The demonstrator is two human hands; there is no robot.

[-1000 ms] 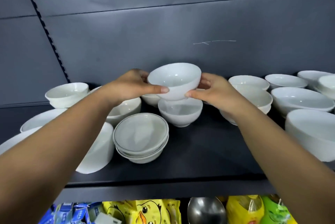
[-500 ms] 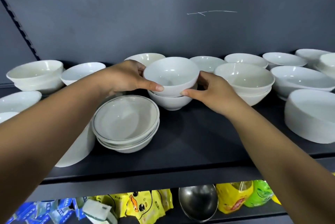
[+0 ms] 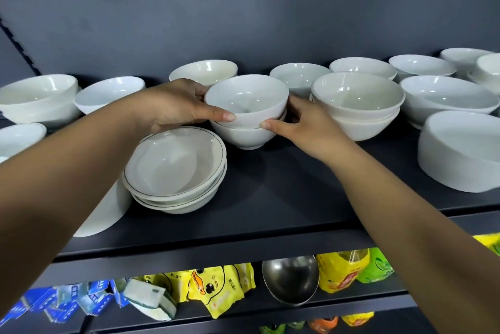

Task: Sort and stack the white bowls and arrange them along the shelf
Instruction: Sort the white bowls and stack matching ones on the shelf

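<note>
Dark grey panelling backs the black shelf point(image 3: 284, 198), which fills my view from 9 to 3 o'clock with white bowls spread along it. At centre, both of my hands are on a white bowl point(image 3: 244, 99) nested in a second bowl point(image 3: 244, 135) that stands on the shelf. My left hand point(image 3: 173, 106) grips the top bowl from its 9 o'clock side, thumb along the near wall and fingers curled round the far rim. My right hand point(image 3: 305, 125) is at its 3 o'clock side, thumb tip pressed where the two bowls meet; its fingers go behind the pair and I cannot tell how firmly they close.

At 7 o'clock from that pair, just beside it, sits a stack of shallow line-rimmed bowls point(image 3: 176, 168), tilted toward me, with a large white dish point(image 3: 105, 212) partly hidden under my left forearm. At 3 o'clock, close behind my right hand, stands another two-bowl stack point(image 3: 357, 101). More bowls line the back wall, among them a cream bowl point(image 3: 204, 72) at 11 o'clock and a stacked pair point(image 3: 38, 98) far toward 9. A big straight-sided bowl point(image 3: 460, 152) sits at 4 o'clock near the shelf's front edge.

On the lower shelf I see yellow duck packets point(image 3: 216, 287) at 6 o'clock and a steel bowl point(image 3: 290, 279) on edge just to 3 o'clock of them.
</note>
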